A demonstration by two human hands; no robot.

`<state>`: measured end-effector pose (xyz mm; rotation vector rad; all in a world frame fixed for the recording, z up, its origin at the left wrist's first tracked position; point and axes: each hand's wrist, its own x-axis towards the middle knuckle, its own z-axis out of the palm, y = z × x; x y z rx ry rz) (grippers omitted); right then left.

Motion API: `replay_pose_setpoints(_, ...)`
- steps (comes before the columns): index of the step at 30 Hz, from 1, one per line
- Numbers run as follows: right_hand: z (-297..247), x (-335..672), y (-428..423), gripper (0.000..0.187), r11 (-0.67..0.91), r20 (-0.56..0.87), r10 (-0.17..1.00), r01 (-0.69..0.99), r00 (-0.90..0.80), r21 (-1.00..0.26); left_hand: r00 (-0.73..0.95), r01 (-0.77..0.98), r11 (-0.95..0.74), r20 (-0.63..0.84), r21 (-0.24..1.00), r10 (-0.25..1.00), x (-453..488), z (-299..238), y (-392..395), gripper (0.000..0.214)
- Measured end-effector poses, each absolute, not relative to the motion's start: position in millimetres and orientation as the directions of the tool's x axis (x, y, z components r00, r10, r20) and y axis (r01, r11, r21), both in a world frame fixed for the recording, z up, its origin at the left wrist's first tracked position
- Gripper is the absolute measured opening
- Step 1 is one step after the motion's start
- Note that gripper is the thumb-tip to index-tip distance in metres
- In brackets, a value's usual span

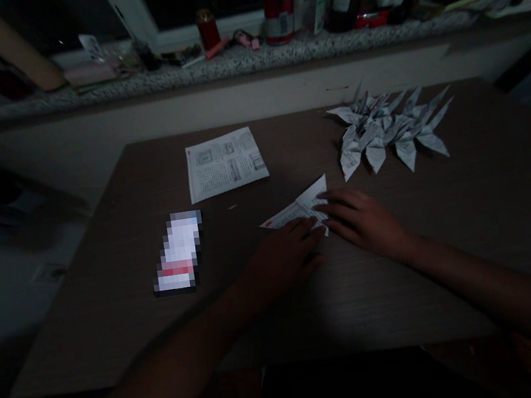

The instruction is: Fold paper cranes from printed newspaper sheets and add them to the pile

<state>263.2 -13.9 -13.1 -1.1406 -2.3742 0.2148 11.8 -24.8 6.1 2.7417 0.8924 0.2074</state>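
A printed sheet folded to a triangular shape (292, 212) lies on the table in front of me, with a pointed corner to the left and another at the upper right. My left hand (287, 252) rests over its lower edge, fingers stretched out and pressing down. From the right, my right hand (367, 217) touches the paper's right edge with its fingers extended and a little apart. The fingers cover the lower right part of the folded paper. Behind it to the left is a flat printed sheet (226, 164), unfolded.
Several pointed folded-paper pieces (387, 132) sit together at the back right of the wooden table (120, 259). A lit phone (179, 254) lies to the left, its screen blurred. Behind, a stone windowsill (130, 83) carries cans, a bottle and clutter. The light is dim.
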Motion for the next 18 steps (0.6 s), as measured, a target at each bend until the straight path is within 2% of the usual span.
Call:
replay_pose_setpoints(5, -15.3, 263.0, 4.5, 0.047, 0.731, 0.306, 0.681, 0.645, -0.666, -0.224, 0.800, 0.570, -0.779, 0.039, 0.261, 0.598, 12.6, 8.5, -25.2, 0.048)
replay_pose_setpoints(10, -22.1, 264.3, 11.5, 0.046, 0.716, 0.252, 0.698, 0.660, -0.670, -0.228, 0.791, 0.580, -0.772, 0.046, 0.262, 0.610, 10.7, 7.7, -25.4, 0.046)
replay_pose_setpoints(18, -21.7, 262.0, 6.9, 0.045, 0.691, 0.255, 0.722, 0.692, -0.643, -0.210, 0.798, 0.556, -0.781, 0.081, 0.284, 0.597, 9.0, 5.6, -22.5, 0.045)
